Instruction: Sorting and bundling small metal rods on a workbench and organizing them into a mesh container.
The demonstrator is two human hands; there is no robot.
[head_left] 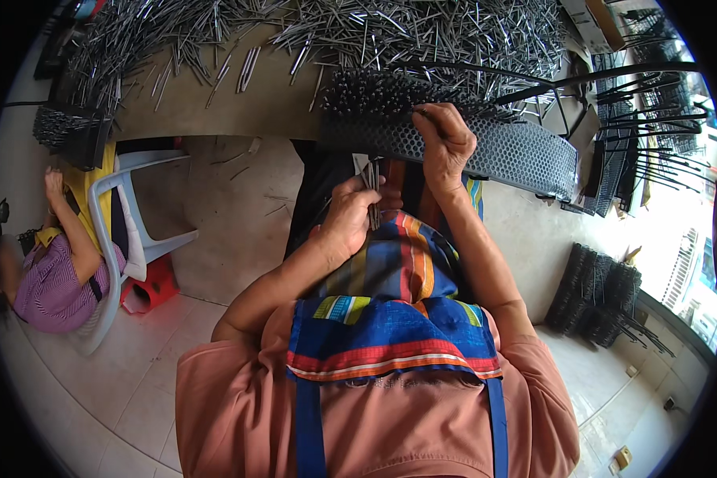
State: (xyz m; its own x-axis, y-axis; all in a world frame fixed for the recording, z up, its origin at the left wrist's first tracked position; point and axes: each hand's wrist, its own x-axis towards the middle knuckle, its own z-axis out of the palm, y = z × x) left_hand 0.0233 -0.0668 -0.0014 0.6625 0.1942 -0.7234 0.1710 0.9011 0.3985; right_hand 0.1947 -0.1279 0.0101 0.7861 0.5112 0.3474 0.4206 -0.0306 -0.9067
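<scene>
My left hand point(349, 213) is closed around a small bundle of thin grey metal rods point(375, 199), held upright above my lap. Just past it, a long rack with honeycomb-perforated metal sides point(526, 155) lies across in front of me. Many dark thin rods point(366, 94) stand packed in the rack's left part, their tips up. Over the near edge of these rods, my right hand point(448, 142) is pinched shut, thumb against fingers. Whatever is between those fingertips is too small and hidden to make out.
Loose metal rods point(422, 32) lie heaped across the table point(287, 103). Another person point(68, 279) sits at the left by a light-blue plastic chair point(103, 199). Racks with black hooked wires point(653, 127) stand at the right; dark bundles point(589, 291) rest on the floor below.
</scene>
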